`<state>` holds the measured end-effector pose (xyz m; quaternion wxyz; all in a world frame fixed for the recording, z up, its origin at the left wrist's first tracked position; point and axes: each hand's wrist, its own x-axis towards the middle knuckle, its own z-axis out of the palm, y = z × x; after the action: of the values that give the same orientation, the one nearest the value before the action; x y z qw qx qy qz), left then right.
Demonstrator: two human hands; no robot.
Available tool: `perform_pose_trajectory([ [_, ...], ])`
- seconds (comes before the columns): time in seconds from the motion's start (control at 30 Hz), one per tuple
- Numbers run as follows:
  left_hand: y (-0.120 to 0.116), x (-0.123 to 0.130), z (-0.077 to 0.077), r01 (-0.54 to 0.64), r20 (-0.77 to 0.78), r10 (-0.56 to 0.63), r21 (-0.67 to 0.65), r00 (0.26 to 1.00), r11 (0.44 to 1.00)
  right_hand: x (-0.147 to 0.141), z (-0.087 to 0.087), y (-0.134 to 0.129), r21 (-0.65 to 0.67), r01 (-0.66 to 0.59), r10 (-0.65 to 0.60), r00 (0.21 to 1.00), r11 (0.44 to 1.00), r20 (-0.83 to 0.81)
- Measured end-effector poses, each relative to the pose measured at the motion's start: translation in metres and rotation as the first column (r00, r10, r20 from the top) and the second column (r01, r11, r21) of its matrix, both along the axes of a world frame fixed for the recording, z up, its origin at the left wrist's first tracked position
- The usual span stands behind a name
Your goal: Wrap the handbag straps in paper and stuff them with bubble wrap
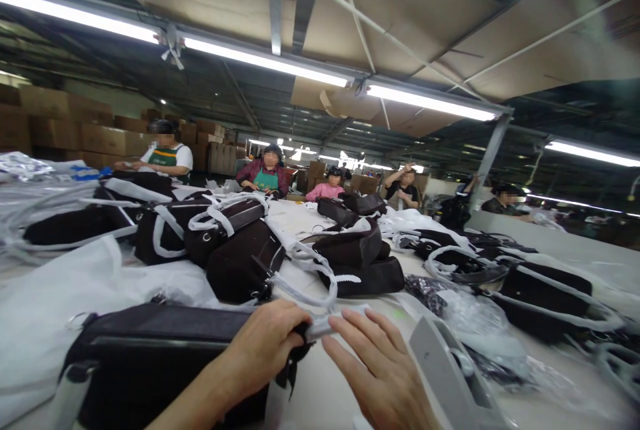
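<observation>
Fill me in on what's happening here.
A person's left hand pinches a dark piece at one end of a black bag on a pale table. Their right hand is spread open over a white-wrapped strap beside it. More black bags are heaped farther back, with several other people beyond them.

More bags (245,263) lie behind the near bag (155,363) on the table (315,393).

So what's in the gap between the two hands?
In the head view, a pale strip runs from the left hand's fingertips toward the fingertips of the right hand. Nearer the camera, white tabletop shows between them.
</observation>
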<state>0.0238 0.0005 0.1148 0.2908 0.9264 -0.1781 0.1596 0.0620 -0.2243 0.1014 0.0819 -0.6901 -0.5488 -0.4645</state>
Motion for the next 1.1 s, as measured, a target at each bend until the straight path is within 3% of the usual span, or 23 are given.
perform_pose_trajectory([
  [0.13, 0.001, 0.0, -0.002, 0.002, 0.013, -0.002, -0.008, 1.0, 1.0, 0.011, 0.013, 0.019, -0.045, -0.014, 0.016, 0.999, 0.999, 0.047],
  [0.23, 0.0, -0.002, -0.002, -0.009, 0.01, 0.009, 0.001, 1.0, 1.0, 0.017, 0.005, 0.031, -0.061, -0.027, 0.025, 0.999, 0.998, -0.036],
  [0.37, 0.0, -0.004, -0.005, -0.002, 0.012, 0.002, 0.004, 1.0, 1.0, 0.022, -0.011, 0.038, 0.034, 0.001, 0.004, 0.99, 0.999, -0.141],
  [0.5, -0.002, -0.008, -0.01, 0.011, 0.013, -0.011, -0.005, 1.0, 1.0, 0.021, -0.02, 0.038, 0.04, 0.051, -0.035, 0.946, 0.998, -0.321],
  [0.73, -0.007, -0.016, -0.017, 0.023, 0.02, -0.024, 0.047, 1.0, 0.999, 0.009, -0.009, 0.028, -0.06, 0.043, -0.07, 0.811, 0.997, -0.58],
  [0.87, -0.011, -0.017, -0.019, -0.014, 0.025, 0.012, 0.068, 1.0, 0.998, 0.007, -0.009, 0.03, 0.014, 0.064, -0.041, 0.786, 0.998, -0.617],
  [1.03, -0.019, -0.016, -0.023, -0.087, 0.072, 0.078, 0.138, 0.994, 0.987, 0.007, -0.014, 0.034, 0.053, 0.077, -0.034, 0.824, 0.996, -0.566],
  [1.1, -0.022, -0.014, -0.029, -0.101, 0.104, 0.084, 0.17, 0.991, 0.98, 0.006, -0.012, 0.033, 0.048, 0.075, -0.023, 0.741, 0.996, -0.671],
])
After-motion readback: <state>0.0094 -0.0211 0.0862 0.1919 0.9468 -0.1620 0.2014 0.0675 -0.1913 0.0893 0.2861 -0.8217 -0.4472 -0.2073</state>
